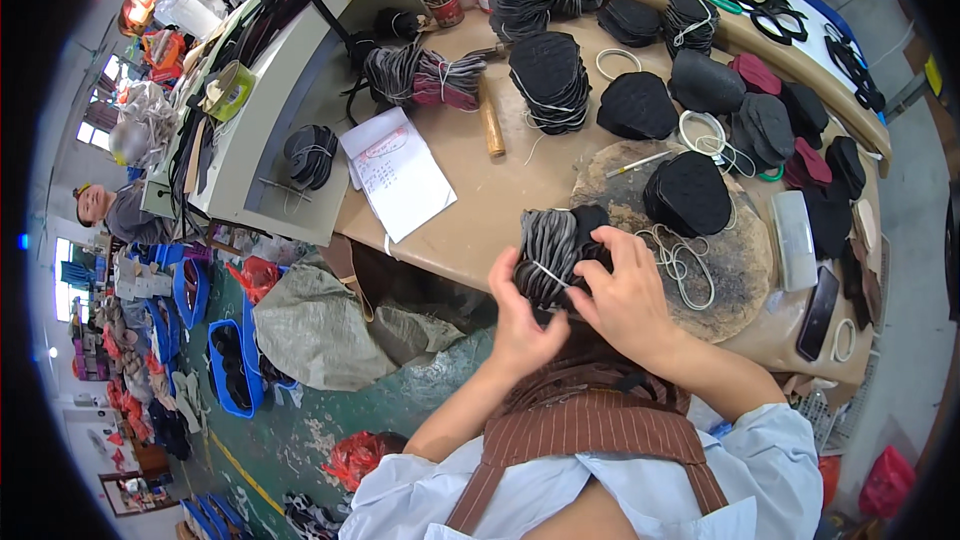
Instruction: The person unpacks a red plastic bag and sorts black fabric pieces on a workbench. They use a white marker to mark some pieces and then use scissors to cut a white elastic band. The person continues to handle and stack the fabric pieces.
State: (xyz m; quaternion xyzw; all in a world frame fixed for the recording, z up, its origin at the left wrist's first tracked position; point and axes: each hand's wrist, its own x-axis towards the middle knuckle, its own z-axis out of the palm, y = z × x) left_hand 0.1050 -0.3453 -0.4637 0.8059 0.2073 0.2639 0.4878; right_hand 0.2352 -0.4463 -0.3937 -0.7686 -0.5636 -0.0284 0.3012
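Note:
At the table's near edge I hold a bundle of stacked grey and black fabric pieces (549, 238) with a white string around it. My left hand (522, 320) is closed on the bundle's left and lower side. Curled over its right side is my right hand (628, 292), with thumb and fingertips pressed near the string; whether they pinch the string itself, I cannot tell. Right of the bundle, a round wooden block (745, 285) carries a stack of black pieces (688, 194) and a loose white cord (690, 270).
Tied dark bundles (549, 82) stand across the table (450, 165). A notepad (402, 175) lies left, near a wooden-handled tool (491, 120). To the right are a clear box (793, 240), a phone (818, 313) and a string roll (703, 135). Scissors (778, 20) lie far right.

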